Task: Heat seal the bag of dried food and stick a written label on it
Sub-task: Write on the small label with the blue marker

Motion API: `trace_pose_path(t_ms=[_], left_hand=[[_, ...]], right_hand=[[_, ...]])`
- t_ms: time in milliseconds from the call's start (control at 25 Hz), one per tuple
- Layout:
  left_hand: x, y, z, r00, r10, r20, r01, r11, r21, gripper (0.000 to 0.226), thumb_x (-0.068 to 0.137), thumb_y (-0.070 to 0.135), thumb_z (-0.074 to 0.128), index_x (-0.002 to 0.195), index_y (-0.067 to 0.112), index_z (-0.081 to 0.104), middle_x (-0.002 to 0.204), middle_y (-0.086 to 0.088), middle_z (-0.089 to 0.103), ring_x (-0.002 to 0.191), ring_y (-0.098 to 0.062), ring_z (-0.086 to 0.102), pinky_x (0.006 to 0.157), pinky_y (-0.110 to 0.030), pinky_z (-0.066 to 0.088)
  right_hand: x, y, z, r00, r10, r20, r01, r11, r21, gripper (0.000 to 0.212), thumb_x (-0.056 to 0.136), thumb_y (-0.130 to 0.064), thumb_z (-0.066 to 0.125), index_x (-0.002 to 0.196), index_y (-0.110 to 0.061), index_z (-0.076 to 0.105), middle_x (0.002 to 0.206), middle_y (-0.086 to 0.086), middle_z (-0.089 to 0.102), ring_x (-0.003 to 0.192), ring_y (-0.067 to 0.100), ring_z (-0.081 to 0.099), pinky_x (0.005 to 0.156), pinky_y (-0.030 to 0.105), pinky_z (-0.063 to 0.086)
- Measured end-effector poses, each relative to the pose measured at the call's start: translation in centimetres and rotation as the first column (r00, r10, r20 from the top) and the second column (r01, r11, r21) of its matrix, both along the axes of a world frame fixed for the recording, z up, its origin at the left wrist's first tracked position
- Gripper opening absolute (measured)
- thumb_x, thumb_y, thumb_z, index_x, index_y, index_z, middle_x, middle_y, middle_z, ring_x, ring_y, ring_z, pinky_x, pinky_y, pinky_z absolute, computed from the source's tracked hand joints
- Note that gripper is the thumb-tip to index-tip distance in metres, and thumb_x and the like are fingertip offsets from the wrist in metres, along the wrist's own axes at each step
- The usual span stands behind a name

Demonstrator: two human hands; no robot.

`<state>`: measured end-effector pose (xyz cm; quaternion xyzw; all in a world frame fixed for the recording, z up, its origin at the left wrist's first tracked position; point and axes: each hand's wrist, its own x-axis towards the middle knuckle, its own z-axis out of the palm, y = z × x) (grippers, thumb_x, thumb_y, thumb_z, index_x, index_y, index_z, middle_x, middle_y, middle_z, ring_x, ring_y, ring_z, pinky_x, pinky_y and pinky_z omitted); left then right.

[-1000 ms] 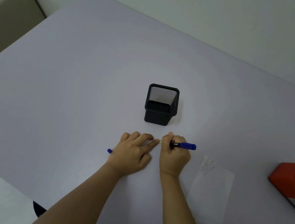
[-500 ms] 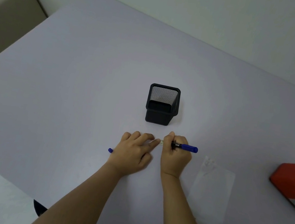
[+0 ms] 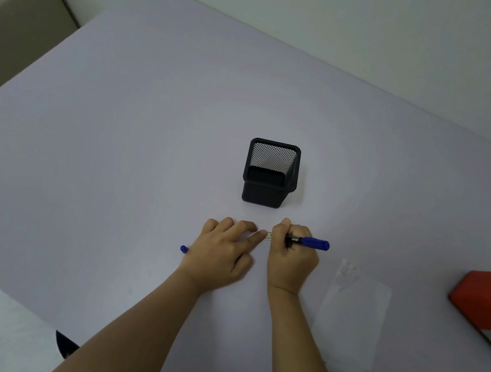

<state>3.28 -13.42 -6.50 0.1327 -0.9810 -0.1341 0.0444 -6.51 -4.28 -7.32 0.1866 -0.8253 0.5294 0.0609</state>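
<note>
**Hands at the label, one second on**

Since the earlier frames little has shifted: the pen's blue end has crept slightly rightward, while both hands keep their places on the lilac table [image 3: 116,130].

From left to right: one blue pen cap [image 3: 183,249] lies on the table, just beside the left hand [image 3: 221,252]. That hand rests flat, palm down, fingers spread narrowly, their tips pressing a small pale label [image 3: 268,235], of which only a sliver shows. The right hand [image 3: 290,256] is curled tight around one pen [image 3: 309,242], whose blue end points right; the writing tip is hidden under the fingers.

Beyond the hands stands one black mesh pen holder [image 3: 264,191], upright, with nothing visible inside. Right of the right hand lies one clear bag [image 3: 353,313], flat on the table; its contents cannot be made out. At the right edge sits one orange heat sealer [image 3: 486,303], partly out of frame.
</note>
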Motion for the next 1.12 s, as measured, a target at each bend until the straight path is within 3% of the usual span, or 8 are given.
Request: trace_pose_path(t_ms=[320, 1000, 1120], left_hand=[[0.00, 0.02, -0.11, 1.000, 0.006, 0.012, -0.006, 1.000, 0.008, 0.045, 0.084, 0.032, 0.040, 0.123, 0.023, 0.059, 0.114, 0.002, 0.062, 0.086, -0.017, 0.057, 0.071, -0.033, 0.043], [-0.03, 0.05, 0.04, 1.000, 0.008, -0.006, -0.008, 1.000, 0.012, 0.045, 0.082, 0.030, 0.040, 0.120, 0.022, 0.062, 0.111, 0.001, 0.063, 0.082, -0.018, 0.058, 0.068, -0.034, 0.044], [-0.03, 0.04, -0.01, 1.000, 0.008, 0.002, -0.008, 1.000, 0.015, 0.044, 0.083, 0.030, 0.040, 0.121, 0.022, 0.061, 0.112, 0.001, 0.063, 0.084, -0.019, 0.058, 0.069, -0.035, 0.045]], right_hand=[[0.05, 0.05, 0.10, 1.000, -0.004, -0.004, 0.004, 1.000, -0.001, 0.036, 0.087, -0.023, 0.047, 0.059, -0.001, 0.055, 0.053, 0.010, 0.056, 0.047, 0.014, 0.046, 0.051, 0.005, 0.036], [0.01, -0.04, -0.03, 1.000, 0.012, -0.027, -0.011, 0.999, 0.039, 0.038, 0.088, -0.022, 0.047, 0.058, -0.001, 0.052, 0.052, 0.011, 0.053, 0.046, 0.020, 0.045, 0.047, 0.014, 0.034], [0.01, -0.03, 0.02, 1.000, 0.004, -0.023, -0.004, 0.999, 0.036, 0.037, 0.088, -0.023, 0.047, 0.059, -0.001, 0.053, 0.052, 0.010, 0.053, 0.047, 0.017, 0.045, 0.049, 0.008, 0.034]])
